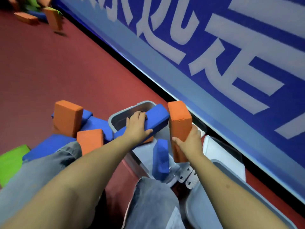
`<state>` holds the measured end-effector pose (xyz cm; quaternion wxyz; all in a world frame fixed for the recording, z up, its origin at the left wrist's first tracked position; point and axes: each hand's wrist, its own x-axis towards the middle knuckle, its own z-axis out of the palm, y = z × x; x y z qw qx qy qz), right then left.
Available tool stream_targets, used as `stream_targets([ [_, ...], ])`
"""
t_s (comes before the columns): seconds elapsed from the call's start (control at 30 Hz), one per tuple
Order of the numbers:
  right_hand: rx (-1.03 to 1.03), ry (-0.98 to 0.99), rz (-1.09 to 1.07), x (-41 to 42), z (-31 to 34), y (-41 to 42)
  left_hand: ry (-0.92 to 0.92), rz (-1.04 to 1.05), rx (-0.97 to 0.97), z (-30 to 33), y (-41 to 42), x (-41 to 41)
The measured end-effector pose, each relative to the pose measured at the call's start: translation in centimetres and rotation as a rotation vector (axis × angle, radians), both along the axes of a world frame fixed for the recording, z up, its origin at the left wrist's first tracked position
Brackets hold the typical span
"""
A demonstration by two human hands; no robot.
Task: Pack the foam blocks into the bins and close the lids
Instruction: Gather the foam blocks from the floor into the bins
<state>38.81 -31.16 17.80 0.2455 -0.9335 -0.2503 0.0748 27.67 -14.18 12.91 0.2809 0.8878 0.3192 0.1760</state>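
My left hand (137,128) grips a long blue foam block (156,119) that lies across the open grey bin (115,119). My right hand (189,141) holds an orange foam block (179,123) upright over the bin's right side. Inside the bin another blue block (160,160) stands on end, and a bit of orange shows under my left hand. A pile of orange blocks (67,117) and blue blocks (99,124) lies on the floor left of the bin, partly behind my knee.
A blue wall banner (231,71) with white characters runs diagonally along the right. The bin's hinged lid (221,154) leans open toward it. A green block (9,161) lies at the left edge. More blocks (51,17) sit far off on the red floor (66,71). My jeans-clad knees fill the bottom.
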Motion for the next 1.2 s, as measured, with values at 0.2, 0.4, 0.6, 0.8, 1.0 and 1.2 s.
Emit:
stream_targets([
  [0.2,-0.152,0.21,0.308,-3.4,0.0,2.6,0.11,-0.015,-0.024,1.1,1.6,-4.0],
  [0.4,-0.196,0.226,0.55,-10.2,1.7,9.4,0.151,0.006,-0.133,3.8,7.0,-12.8],
  [0.6,-0.304,0.301,0.698,-15.5,-2.0,16.4,0.122,0.259,-0.282,1.4,13.7,-20.9],
  [0.8,-0.48,0.497,0.687,-18.8,-13.4,22.3,0.212,0.48,-0.537,-10.9,16.4,-26.8],
  [1.0,-0.538,0.717,0.544,-17.4,-23.5,26.8,0.303,0.577,-0.812,-21.1,19.1,-26.2],
  [1.2,-0.504,0.706,0.356,-14.7,-32.0,28.5,0.194,0.627,-1.106,-28.2,20.2,-23.5],
])
